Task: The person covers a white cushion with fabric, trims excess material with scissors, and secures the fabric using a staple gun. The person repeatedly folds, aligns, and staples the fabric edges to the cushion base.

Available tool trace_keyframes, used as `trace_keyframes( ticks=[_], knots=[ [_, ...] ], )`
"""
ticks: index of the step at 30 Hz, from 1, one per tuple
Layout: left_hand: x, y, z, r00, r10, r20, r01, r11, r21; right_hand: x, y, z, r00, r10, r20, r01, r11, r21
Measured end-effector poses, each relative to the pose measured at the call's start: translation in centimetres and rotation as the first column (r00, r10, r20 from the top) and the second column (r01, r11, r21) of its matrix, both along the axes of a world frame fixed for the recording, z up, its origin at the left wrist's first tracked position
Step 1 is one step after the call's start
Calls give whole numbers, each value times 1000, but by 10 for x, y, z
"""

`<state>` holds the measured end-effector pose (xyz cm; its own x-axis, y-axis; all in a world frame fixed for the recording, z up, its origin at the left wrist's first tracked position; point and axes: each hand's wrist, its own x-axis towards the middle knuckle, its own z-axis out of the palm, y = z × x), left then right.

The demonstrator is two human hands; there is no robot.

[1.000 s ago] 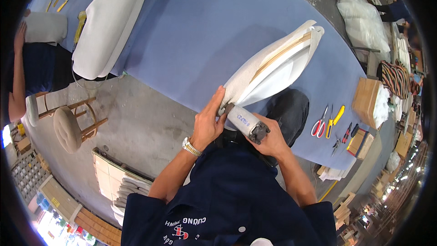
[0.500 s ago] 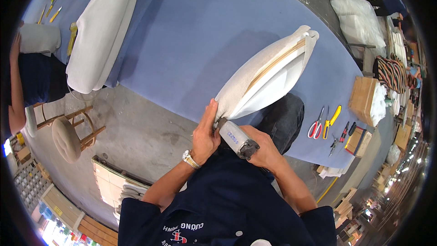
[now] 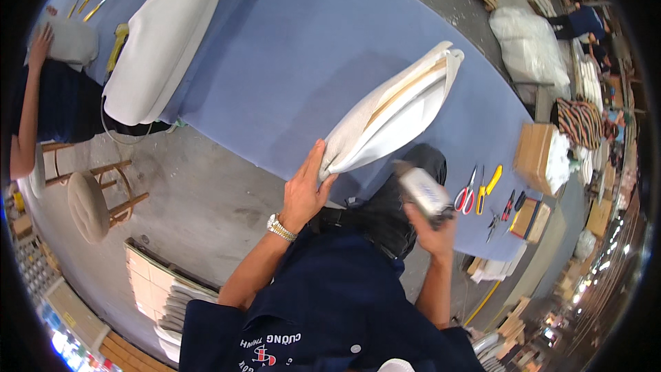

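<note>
An upholstered chair panel (image 3: 375, 107), with light grey fabric outside, a wooden edge strip and white lining, stands on its edge on the blue-covered table (image 3: 289, 48). Its near pointed end is pinched between the thumb and fingers of my left hand (image 3: 305, 191). Off to the right of that end, over my dark-trousered leg, my right hand (image 3: 434, 233) is wrapped round a grey staple gun (image 3: 422, 189), slightly blurred and apart from the panel. The gun's nose is smeared by motion.
Red-handled scissors (image 3: 465, 196), a yellow-handled tool (image 3: 490, 186) and pliers (image 3: 493, 224) lie at the table's right. A cardboard box (image 3: 533, 155) stands beyond. Far left are a padded panel (image 3: 162, 45), a co-worker's arm (image 3: 29, 114) and a stool (image 3: 88, 207).
My right hand has drawn the staple gun away from the panel's near end and out to the right. My left hand keeps its hold on the panel.
</note>
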<state>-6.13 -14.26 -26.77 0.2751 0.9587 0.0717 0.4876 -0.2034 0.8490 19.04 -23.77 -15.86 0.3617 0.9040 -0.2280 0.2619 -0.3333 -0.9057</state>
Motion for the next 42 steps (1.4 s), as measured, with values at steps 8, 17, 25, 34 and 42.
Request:
trace_keyframes(
  ticks=[8, 17, 25, 34, 42],
  knots=[
    [6, -8, 7, 994, -49, -98, 59, 993, 102, 197, -21, -125, 514, 24, 857, 148, 982, -116],
    [30, -38, 0, 953, -211, -217, 210, 977, -32, 169, 58, -125, 920, -362, 151, 363, 932, 18],
    [39, -36, 7, 893, -282, -352, 293, 956, -22, 175, 160, -113, 830, -371, 417, 308, 927, 212],
    [39, -36, 13, 910, -267, -316, 266, 963, -50, 205, 176, -132, 900, -336, 278, 272, 931, 245],
    [-122, -70, 69, 929, -363, -66, 270, 790, -550, 89, 75, -96, 919, -123, 375, 67, 985, 160]
  ],
)
